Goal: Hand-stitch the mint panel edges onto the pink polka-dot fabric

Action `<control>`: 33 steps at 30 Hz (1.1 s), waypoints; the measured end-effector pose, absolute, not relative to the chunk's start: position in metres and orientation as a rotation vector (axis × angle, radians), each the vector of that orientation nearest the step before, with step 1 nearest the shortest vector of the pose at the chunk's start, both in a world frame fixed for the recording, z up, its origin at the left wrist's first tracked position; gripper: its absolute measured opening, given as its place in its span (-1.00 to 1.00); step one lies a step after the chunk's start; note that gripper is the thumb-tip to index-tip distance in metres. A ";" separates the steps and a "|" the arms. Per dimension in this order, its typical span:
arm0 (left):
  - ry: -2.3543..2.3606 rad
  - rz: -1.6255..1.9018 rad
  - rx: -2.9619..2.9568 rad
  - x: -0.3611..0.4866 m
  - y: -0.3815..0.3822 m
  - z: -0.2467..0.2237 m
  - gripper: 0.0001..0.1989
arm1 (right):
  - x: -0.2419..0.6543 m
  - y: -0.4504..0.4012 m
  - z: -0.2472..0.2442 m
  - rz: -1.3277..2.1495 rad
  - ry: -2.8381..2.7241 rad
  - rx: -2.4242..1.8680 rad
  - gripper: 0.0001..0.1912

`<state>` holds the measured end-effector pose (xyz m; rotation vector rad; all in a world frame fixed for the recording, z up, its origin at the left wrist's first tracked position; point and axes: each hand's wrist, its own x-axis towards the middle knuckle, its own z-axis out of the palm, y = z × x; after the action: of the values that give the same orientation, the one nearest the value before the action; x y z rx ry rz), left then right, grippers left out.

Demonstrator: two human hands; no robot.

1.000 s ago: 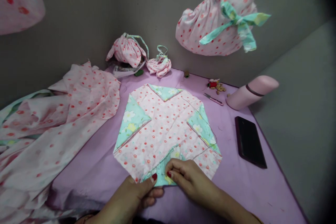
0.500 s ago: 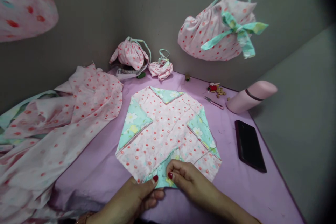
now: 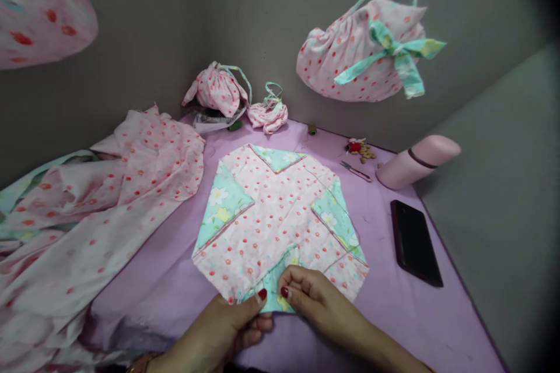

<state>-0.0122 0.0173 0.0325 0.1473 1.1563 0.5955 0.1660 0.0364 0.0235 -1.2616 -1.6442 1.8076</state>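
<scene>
1. Far left on my feed: a rumpled heap of pale pink cotton with red flowers (image 3: 149,151), well apart from both hands.
2. Next over, my left hand (image 3: 225,323) has its thumb on top and fingers curled underneath, holding the near edge of a mint-green, flower-printed triangular flap (image 3: 272,282).
3. That flap sits at the near side of a flat, eight-sided pink cotton piece with red flowers (image 3: 271,210). Its long side runs left-right along the near edge, tip pointing away from me. So it's right of my left thumb, with its middle closer to my right fingertips, I'd say.
4. My right hand (image 3: 315,294) touches the flap, thumb and forefinger in a narrow pinch. Honestly can't tell what's between them.
5. Just right of that, a thin dark thread (image 3: 336,261) crosses the pink. Black phone (image 3: 415,242) lies farther right.
</scene>
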 end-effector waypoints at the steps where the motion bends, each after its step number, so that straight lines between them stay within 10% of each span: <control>1: 1.160 0.597 0.143 -0.012 0.018 0.033 -0.79 | 0.166 0.037 0.023 1.815 -1.637 -1.257 -0.80; 33: 1.094 0.603 0.163 -0.013 0.017 0.035 -0.77 | 0.152 0.031 0.031 1.212 -2.218 -1.390 -0.83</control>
<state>-0.0133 0.0171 0.0348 0.1631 1.0941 0.6031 0.1523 0.0309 0.0313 -1.3896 -2.2176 1.2115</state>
